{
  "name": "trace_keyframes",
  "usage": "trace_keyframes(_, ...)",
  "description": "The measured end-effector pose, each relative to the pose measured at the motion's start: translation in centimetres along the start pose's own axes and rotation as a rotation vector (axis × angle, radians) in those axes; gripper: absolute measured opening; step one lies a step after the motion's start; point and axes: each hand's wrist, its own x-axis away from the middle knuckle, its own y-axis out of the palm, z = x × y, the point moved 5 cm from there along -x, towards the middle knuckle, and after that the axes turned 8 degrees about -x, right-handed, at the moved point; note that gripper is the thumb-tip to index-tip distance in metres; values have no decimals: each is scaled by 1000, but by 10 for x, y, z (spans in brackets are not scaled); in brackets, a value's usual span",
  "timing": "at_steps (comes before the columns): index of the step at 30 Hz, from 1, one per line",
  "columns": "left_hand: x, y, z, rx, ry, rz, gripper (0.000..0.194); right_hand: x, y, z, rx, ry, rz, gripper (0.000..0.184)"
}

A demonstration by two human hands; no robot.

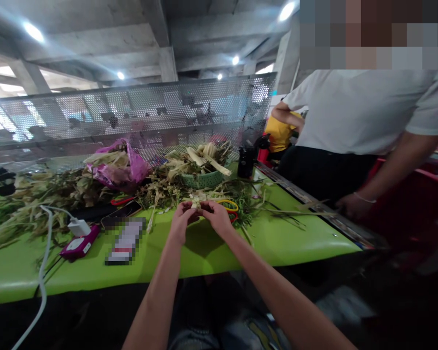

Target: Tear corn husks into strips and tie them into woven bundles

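1. Pale-green plant piece (195, 201): between both hands, over the green table (277, 238); long axis too small to read.
2. Left hand (184, 216) pinches its left side, right hand (216, 215) its right; neither clearly nearer.
3. Basket (201, 181) stands beyond; yellow loop (229, 201) just beside right hand.

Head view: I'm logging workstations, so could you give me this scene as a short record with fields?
Left hand: fingers on a pale plant piece
Right hand: fingers on the same piece
Beside right hand: yellow loop, red loop
Behind hands: green basket heaped with dry stalks
Left of basket: pink plastic bag
Surface: green tabletop
Backdrop: perforated metal panel
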Motion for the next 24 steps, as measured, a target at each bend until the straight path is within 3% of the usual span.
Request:
trace_keyframes(4, 2, -3, 10, -156, 104, 36, 31, 1, -4, -1, 114, -48, 33, 21)
trace_keyframes(12, -7, -11, 11, -113, 226, 154, 30, 3, -2, -8, 250, -163, 51, 17)
trace_keyframes(24, -18, -19, 8, -93, 185, 183, 26, 3, 1, -11, 282, -234, -83, 16)
